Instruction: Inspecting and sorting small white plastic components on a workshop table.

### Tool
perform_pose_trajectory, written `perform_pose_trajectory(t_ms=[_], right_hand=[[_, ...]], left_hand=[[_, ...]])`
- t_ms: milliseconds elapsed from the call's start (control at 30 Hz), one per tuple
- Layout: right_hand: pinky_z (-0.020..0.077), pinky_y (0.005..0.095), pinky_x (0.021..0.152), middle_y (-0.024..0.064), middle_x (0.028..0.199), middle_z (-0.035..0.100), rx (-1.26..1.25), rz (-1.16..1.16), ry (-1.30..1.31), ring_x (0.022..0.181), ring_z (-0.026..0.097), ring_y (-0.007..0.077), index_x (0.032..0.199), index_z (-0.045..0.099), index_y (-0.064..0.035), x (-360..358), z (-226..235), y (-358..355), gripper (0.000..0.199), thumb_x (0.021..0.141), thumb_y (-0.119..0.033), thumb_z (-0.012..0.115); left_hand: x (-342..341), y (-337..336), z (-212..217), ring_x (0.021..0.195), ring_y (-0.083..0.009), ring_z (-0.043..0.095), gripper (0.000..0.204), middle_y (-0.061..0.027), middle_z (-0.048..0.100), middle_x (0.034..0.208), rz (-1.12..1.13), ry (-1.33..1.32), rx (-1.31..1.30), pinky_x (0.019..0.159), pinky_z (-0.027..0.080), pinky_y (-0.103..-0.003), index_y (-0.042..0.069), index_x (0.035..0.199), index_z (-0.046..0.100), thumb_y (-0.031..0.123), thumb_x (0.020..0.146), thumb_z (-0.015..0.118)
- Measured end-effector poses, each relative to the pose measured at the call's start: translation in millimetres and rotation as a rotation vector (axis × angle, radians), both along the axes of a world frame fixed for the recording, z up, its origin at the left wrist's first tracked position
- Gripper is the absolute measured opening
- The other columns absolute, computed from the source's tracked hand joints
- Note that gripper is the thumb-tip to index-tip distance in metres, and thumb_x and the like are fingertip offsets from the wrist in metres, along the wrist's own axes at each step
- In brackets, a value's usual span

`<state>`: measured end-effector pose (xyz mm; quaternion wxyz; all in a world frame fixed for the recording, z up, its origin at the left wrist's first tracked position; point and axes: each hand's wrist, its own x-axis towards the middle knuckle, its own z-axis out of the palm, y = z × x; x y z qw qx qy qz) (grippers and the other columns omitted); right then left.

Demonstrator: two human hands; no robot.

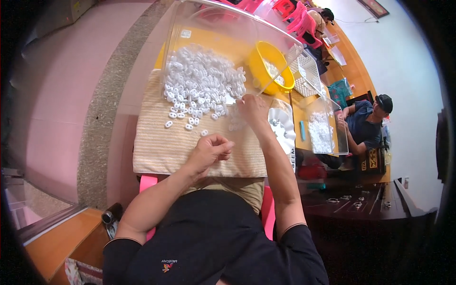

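Many small white plastic pieces, each with two holes, lie in a heap (202, 78) at the mouth of a clear plastic tub (228, 14). Several have spread onto the striped towel (156, 147). Over the towel, just nearer than the loose pieces, is my left hand (209, 153); its thumb and fingertips are pinched together, and anything between them is hidden. My right hand (252, 110) is at the right edge of the heap, its fingers curled downward. What it holds, if anything, does not show. Blurred white pieces (235, 121) are beside it.
Right of my right hand stands a white scalloped dish (285, 130) with small pieces inside. Beyond are a yellow basin (261, 71) and a white perforated basket (306, 71). Further right, a person (365, 116) sits by a clear bin (339, 126) of white pieces; a blue strip (302, 130) lies nearby.
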<state>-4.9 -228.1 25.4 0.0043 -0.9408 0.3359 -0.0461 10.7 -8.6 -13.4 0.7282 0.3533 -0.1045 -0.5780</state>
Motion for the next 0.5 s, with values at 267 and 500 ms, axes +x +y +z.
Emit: perform_pose_trajectory(t_ms=[267, 500], right_hand=[[0.0492, 0.0485, 0.080, 0.0185, 0.093, 0.069, 0.009, -0.045, 0.001, 0.089, 0.065, 0.0369, 0.088, 0.070, -0.0056, 9, -18, -8, 0.028, 0.083, -0.029, 0.056], [0.0506, 0.0455, 0.073, 0.0160, 0.080, 0.069, 0.058, -0.007, -0.185, 0.080, 0.066, 0.0346, 0.081, 0.071, -0.0094, 2, -19, -6, 0.021, 0.079, -0.028, 0.062]], left_hand=[[0, 1, -4, 0.068, -0.0077, 0.058, 0.012, -0.0011, 0.061, 0.079, 0.020, 0.054, -0.003, 0.062, 0.051, -0.020, 0.006, 0.085, 0.060, 0.012, 0.087, 0.070], [5, 1, 1, 0.072, -0.0076, 0.059, 0.011, -0.0007, 0.061, 0.081, 0.037, 0.051, 0.017, 0.065, 0.052, -0.022, 0.006, 0.085, 0.060, 0.012, 0.088, 0.069]])
